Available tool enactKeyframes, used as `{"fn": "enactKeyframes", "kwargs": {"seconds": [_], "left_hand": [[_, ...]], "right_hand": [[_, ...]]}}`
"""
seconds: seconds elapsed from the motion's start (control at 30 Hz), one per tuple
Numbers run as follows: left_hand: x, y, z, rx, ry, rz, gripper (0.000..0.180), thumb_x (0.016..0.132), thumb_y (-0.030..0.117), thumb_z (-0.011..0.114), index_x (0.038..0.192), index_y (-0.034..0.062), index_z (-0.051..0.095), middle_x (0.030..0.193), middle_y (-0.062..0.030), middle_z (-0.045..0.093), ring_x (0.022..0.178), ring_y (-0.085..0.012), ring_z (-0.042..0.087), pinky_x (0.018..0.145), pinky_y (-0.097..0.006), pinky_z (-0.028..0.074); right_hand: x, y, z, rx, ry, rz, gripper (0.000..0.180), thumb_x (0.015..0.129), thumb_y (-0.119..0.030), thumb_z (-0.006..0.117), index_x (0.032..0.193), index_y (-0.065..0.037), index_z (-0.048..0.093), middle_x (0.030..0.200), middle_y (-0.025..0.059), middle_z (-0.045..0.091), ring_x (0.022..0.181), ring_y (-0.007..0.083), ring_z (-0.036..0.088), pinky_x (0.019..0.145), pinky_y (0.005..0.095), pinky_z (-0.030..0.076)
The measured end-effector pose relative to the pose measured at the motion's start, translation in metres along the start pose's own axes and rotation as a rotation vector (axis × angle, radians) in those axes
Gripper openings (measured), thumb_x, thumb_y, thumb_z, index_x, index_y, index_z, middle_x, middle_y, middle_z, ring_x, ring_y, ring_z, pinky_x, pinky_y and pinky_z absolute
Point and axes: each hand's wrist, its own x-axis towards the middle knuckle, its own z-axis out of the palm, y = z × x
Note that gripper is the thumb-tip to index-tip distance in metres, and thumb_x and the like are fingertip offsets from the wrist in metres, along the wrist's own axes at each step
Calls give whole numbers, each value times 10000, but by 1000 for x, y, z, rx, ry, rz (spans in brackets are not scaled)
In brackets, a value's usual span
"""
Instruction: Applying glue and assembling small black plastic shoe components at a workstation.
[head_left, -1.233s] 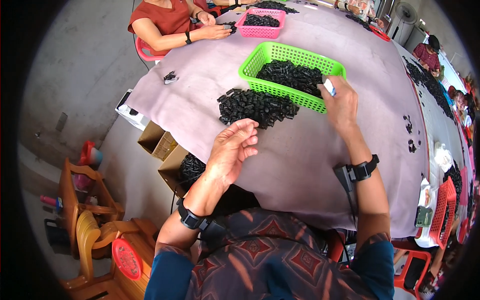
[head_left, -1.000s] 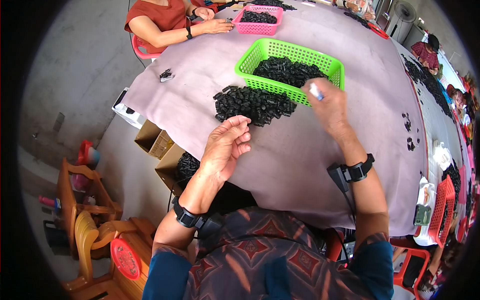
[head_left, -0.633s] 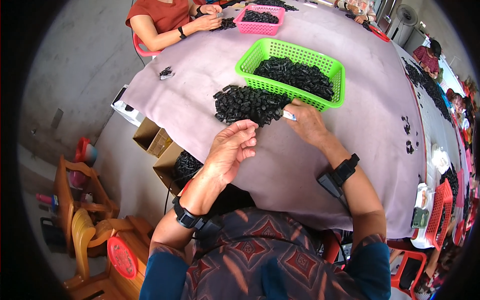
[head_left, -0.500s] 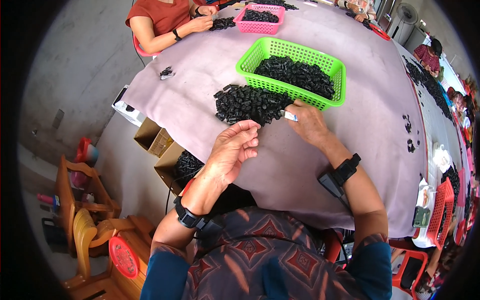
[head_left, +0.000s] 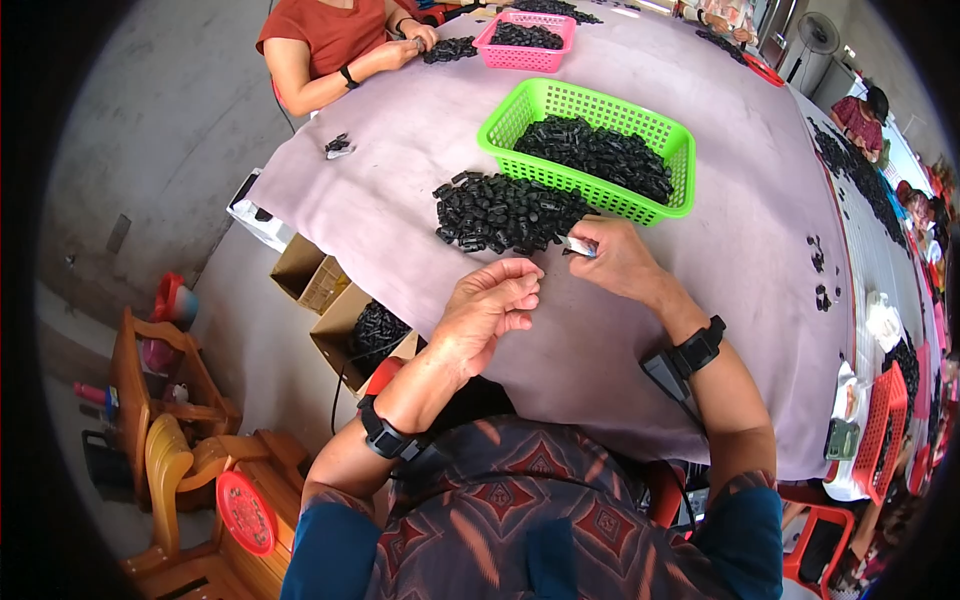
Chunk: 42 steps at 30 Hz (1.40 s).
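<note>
On the cloth-covered table lies a heap of small black plastic parts (head_left: 505,210). Just below its right end, my right hand (head_left: 622,262) is closed around a small flat white-and-blue piece (head_left: 580,246), whose end sticks out toward the heap; its kind is unclear. My left hand (head_left: 490,312) hovers below the heap, thumb and forefinger pinched together. Whatever is between those fingertips is too small to make out. Behind the heap, a green plastic basket (head_left: 548,172) holds many more black parts (head_left: 595,152).
A pink basket (head_left: 525,60) of black parts stands farther back, near a person in a red top (head_left: 330,45). Cardboard boxes (head_left: 335,340) sit below the table's left edge, beside a wooden chair (head_left: 205,470). A red basket (head_left: 880,430) is at right.
My left hand has moved a little right, closer to my right hand. My right hand has dropped slightly, and the white-and-blue piece in it is turned a bit.
</note>
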Motion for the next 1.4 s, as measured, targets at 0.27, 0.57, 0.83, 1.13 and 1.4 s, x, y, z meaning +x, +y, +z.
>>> {"fn": "enactKeyframes", "kwargs": {"seconds": [0.27, 0.57, 0.83, 1.13, 1.4], "left_hand": [[-3, 6, 4, -93, -11, -12, 178, 909, 206, 597, 980, 42, 600, 852, -23, 643, 745, -101, 608, 620, -238, 505], [-12, 14, 8, -24, 22, 103, 166, 901, 158, 602, 999, 24, 609, 871, -73, 667, 755, -133, 639, 625, -256, 533], [-22, 18, 16, -131, 18, 119, 193, 888, 104, 608, 1059, 13, 597, 900, -84, 661, 786, -160, 648, 638, -276, 541], [-28, 24, 17, -185, -32, 116, 186, 889, 105, 608, 1049, 10, 602, 899, -98, 667, 786, -168, 654, 647, -285, 537], [-33, 29, 21, -136, -39, 115, 183, 888, 118, 612, 1038, 12, 609, 884, -126, 671, 758, -173, 655, 641, -287, 536]], "right_hand": [[-3, -57, 1, 150, 69, -197, 188, 682, -42, 698, 833, -28, 588, 707, 85, 557, 611, 218, 576, 554, 308, 449], [-4, -70, -6, 203, 91, -305, 253, 690, -31, 732, 920, -48, 625, 759, 49, 540, 616, 172, 537, 558, 285, 440], [-7, -75, -6, 296, 163, -210, 232, 722, -76, 754, 901, -14, 621, 715, 43, 541, 586, 124, 495, 524, 258, 399], [-9, -84, -9, 269, 178, -265, 225, 751, -74, 738, 941, -8, 638, 700, 43, 532, 592, 115, 467, 537, 259, 397], [-9, -85, -15, 307, 132, -215, 142, 830, -70, 667, 951, -2, 637, 728, 51, 557, 611, 112, 483, 560, 254, 407]]}}
